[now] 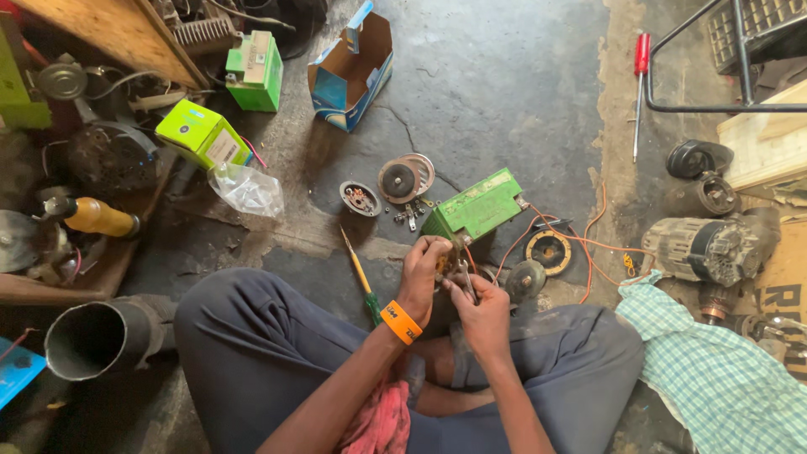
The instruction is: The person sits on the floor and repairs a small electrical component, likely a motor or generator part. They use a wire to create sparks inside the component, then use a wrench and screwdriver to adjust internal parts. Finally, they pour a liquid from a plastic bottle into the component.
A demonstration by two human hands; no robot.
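Observation:
My left hand (pixel 423 273), with an orange wristband, grips a small metal part (pixel 445 262) with copper windings in front of my crossed legs. Pressed against the same part from the right, my right hand (pixel 481 304) holds a small metal tool (pixel 464 277). A green battery (pixel 475 206) with orange wires (pixel 588 248) lies on the floor just beyond my hands. A yellow-and-green screwdriver (pixel 360 277) lies left of my left hand.
Round motor covers (pixel 405 178) and loose screws lie near the battery. An alternator (pixel 710 248) and checked cloth (pixel 723 378) are at right, a red screwdriver (pixel 639 92) farther back. Green boxes (pixel 202 134), an open blue carton (pixel 353 71) and a metal pipe (pixel 92 336) are at left.

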